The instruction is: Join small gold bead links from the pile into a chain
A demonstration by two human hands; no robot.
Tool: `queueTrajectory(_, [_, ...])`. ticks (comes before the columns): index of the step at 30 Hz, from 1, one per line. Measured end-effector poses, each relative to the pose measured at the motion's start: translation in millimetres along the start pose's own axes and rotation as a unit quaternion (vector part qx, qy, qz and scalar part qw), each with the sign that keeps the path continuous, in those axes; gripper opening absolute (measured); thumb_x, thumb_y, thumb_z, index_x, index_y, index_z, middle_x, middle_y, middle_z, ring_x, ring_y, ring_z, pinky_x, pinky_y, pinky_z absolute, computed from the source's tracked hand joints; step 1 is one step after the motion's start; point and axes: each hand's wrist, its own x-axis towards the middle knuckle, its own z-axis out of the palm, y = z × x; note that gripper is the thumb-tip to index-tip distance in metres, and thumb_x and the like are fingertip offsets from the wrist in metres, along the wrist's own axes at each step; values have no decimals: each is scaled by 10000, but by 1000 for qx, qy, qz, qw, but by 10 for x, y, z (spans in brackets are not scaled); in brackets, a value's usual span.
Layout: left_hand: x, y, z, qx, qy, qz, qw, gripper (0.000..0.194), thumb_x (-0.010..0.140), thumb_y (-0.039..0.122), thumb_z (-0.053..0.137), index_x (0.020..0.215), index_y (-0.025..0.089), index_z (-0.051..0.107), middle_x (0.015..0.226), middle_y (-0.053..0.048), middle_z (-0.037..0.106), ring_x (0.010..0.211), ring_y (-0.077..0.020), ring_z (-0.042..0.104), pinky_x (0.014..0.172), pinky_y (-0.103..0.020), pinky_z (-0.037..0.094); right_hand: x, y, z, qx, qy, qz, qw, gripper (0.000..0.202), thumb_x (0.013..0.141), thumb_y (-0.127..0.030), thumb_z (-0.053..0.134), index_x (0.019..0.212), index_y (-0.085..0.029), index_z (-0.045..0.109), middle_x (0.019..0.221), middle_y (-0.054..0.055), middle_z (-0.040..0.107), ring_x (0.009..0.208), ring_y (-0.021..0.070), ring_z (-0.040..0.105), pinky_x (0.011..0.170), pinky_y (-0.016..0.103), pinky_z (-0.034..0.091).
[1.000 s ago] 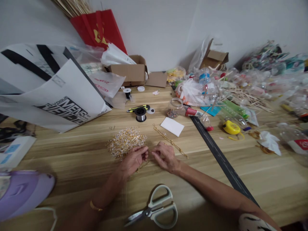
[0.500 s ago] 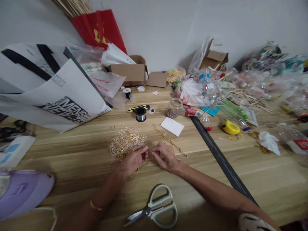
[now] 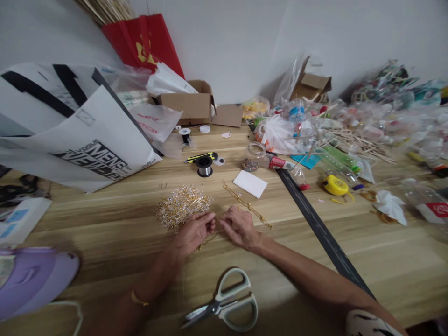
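Observation:
My left hand (image 3: 196,231) is closed in a pinch at the front edge of a pile of gold and clear beaded pieces (image 3: 184,203). From under its fingers a short length of gold chain (image 3: 209,241) trails onto the table. My right hand (image 3: 240,227) pinches close beside it, fingertips almost meeting the left ones. A thin gold strand seems to run between them, but its detail is too small to make out. Just beyond the right hand lies a longer gold chain (image 3: 249,206). Grey-handled scissors (image 3: 224,303) rest in front of both hands, blades pointing left.
Behind the pile stand a wire spool (image 3: 205,167) and a yellow cutter knife (image 3: 201,157). A folded white paper (image 3: 250,184), a jar of beads (image 3: 252,158) and a yellow tape measure (image 3: 336,185) lie farther right. A white bag (image 3: 84,135) stands left; plastic bottles crowd the back right.

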Motion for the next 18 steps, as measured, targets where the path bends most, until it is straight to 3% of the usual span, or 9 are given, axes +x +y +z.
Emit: queueTrajectory(18, [10,-2,-6,34,-1,19,999,177,624,193,769,692,106,632,579,0,602,530,-77,536,524,-196,395,-1,17,-1,18,-5,31,999,69,868,-178,473,835,-174,534,657,14,529,606,130,473,564,244,372])
